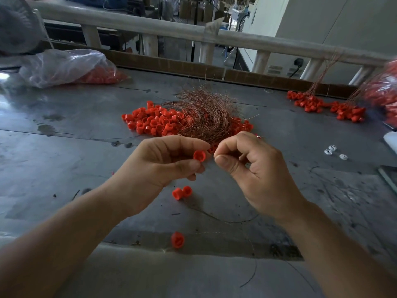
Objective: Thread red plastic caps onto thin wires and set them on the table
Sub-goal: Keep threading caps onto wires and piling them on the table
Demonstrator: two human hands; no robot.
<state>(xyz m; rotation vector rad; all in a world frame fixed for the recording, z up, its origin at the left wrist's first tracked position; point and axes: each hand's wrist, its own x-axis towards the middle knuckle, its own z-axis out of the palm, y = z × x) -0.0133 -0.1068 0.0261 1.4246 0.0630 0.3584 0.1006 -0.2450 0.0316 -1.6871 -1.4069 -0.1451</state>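
Note:
My left hand [163, 162] pinches a red plastic cap [199, 156] between thumb and fingers above the grey table [64, 147]. Just to its right, my right hand [247, 164] pinches thumb against forefinger, apparently on a thin wire too fine to make out there. A thin wire [236, 221] trails over the table below the hands. Two red caps [182, 192] hang or lie under my left hand, and another cap [177, 239] sits near the front edge. Behind the hands lie a heap of loose red caps [154, 121] and a tangled bundle of copper wires [204, 112].
Wired bunches of caps [326, 105] lie at the back right. A clear plastic bag with red caps [71, 67] sits at the back left, another blurred bag [384, 91] at the right edge. A few small white pieces [333, 150] lie right of my hands. A railing [171, 29] borders the far side.

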